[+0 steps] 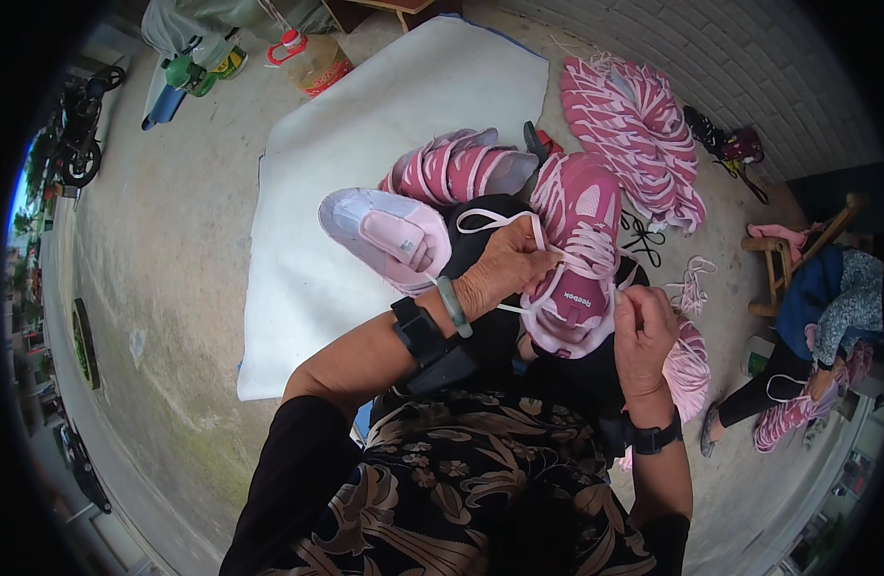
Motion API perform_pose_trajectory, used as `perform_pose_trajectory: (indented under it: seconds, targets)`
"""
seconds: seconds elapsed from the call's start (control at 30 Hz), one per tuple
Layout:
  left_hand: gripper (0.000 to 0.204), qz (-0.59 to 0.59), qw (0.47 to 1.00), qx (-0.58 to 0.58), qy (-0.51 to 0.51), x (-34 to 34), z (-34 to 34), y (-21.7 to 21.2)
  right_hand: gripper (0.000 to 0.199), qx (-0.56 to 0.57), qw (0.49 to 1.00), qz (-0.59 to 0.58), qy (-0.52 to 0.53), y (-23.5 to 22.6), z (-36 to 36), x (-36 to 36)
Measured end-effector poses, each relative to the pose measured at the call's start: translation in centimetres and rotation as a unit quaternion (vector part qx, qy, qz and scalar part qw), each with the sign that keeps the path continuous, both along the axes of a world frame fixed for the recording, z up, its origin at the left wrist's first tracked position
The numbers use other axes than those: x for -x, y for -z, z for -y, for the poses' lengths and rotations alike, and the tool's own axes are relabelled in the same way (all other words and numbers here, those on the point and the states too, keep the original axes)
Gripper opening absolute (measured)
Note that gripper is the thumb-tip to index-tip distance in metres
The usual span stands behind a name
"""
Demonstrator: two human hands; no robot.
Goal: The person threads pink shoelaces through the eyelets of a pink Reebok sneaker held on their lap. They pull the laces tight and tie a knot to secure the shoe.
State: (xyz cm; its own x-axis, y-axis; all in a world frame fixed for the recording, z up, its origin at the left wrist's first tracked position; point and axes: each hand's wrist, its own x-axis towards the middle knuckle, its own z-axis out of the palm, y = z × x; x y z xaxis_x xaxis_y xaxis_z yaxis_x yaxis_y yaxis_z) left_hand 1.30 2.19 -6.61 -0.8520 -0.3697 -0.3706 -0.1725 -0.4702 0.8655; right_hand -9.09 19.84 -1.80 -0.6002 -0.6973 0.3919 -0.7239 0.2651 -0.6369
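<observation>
A dark pink shoe upper point(578, 288) with pale laces lies over my lap, its toe pointing away from me and its collar toward me. My left hand point(511, 264) pinches a pale pink shoelace point(481, 219) at the left eyelet edge, and a loop of it stands out to the left. On the other side, my right hand point(643, 331) has thumb and forefinger closed at the right collar edge; the lace there is mostly hidden by the fingers. Just left of my left hand rests a pale pink shoe upper point(379, 235), its opening and lining showing.
A white sheet point(312, 182) covers the floor ahead, with nested pink uppers point(456, 168) on it. More laced uppers point(634, 134) are piled by the wall. Loose laces point(691, 286) lie at right. Another person point(826, 317) sits far right beside a wooden chair point(776, 264). Bottles point(312, 65) stand behind.
</observation>
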Motion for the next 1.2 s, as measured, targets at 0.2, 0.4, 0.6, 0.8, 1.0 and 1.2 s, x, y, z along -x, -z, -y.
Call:
perform_pose_trajectory:
  seconds: [0.2,0.4,0.6,0.8,1.0,1.2]
  targets:
    - [0.008,0.063,0.997,-0.037,0.032,-0.4,0.1,-0.8,0.016,-0.118,0.982,-0.13,-0.065,1.2,4.0,-1.7]
    - [0.011,0.073,0.995,0.065,0.003,0.0,-0.7,0.5,0.015,-0.12,0.987,-0.088,-0.059,2.5,4.6,-1.7]
    - [0.018,0.105,0.994,0.011,0.035,0.0,0.1,-0.6,0.004,-0.095,0.976,-0.138,-0.137,3.0,5.4,-0.2]
    - [0.023,0.056,0.997,0.005,-0.052,-0.9,0.0,0.6,0.004,-0.099,0.93,-0.29,-0.203,1.2,5.4,-0.5]
    - [0.023,0.05,0.992,0.015,-0.115,-1.5,-0.3,1.0,0.01,-0.131,0.959,-0.234,-0.094,-0.7,-3.1,-1.3]
    - [0.017,0.056,0.984,0.063,-0.157,-0.8,-0.2,0.8,0.008,-0.126,0.975,-0.157,0.095,0.9,-17.8,0.9]
